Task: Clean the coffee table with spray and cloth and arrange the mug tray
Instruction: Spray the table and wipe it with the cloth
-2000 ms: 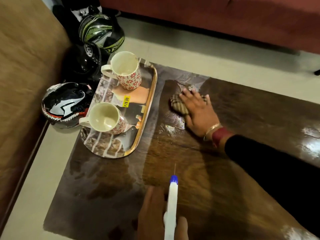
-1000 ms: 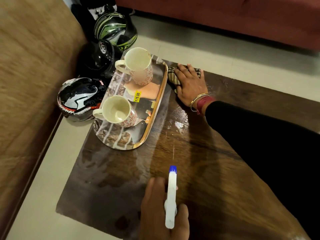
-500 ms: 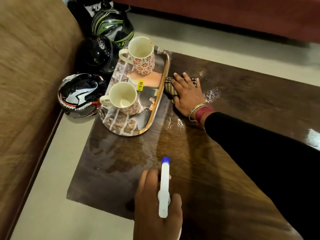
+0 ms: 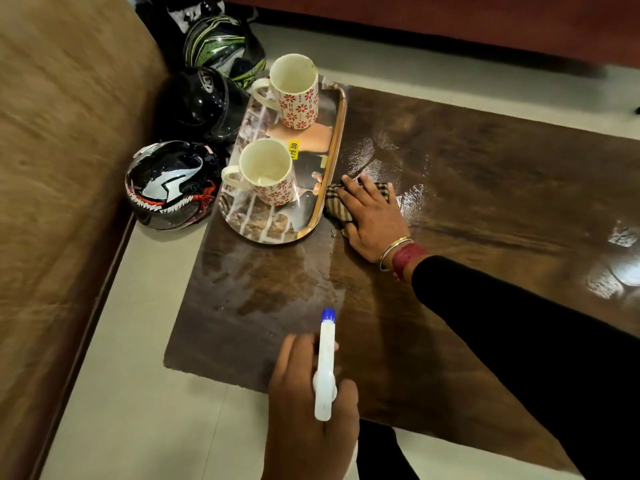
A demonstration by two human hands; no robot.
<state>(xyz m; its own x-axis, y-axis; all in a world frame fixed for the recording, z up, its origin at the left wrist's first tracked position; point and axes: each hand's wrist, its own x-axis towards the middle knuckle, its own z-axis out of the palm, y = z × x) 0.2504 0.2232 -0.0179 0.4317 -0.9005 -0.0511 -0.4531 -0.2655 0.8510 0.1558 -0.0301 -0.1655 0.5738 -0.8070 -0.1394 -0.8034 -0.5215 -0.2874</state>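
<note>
My right hand (image 4: 372, 220) presses flat on a checked cloth (image 4: 337, 206) on the dark wooden coffee table (image 4: 485, 188), right beside the near right rim of the tray (image 4: 341, 133). The oval gold-rimmed tray sits at the table's far left corner and carries two white mugs with red flowers, one at the far end (image 4: 298, 93) and one at the near end (image 4: 268, 173). My left hand (image 4: 308, 403) grips a white spray bottle (image 4: 325, 365) with a blue nozzle over the table's near left edge. Wet streaks shine on the wood near the cloth.
Three motorcycle helmets lie on the floor left of the table: a black and white one (image 4: 169, 185), a black one (image 4: 201, 105) and a green-striped one (image 4: 221, 46). A brown sofa (image 4: 62, 168) runs along the left; a red sofa (image 4: 450, 19) stands behind.
My right hand has slid the cloth from the table's far edge back toward me along the tray's right rim. The left hand keeps holding the spray bottle in about the same place.
</note>
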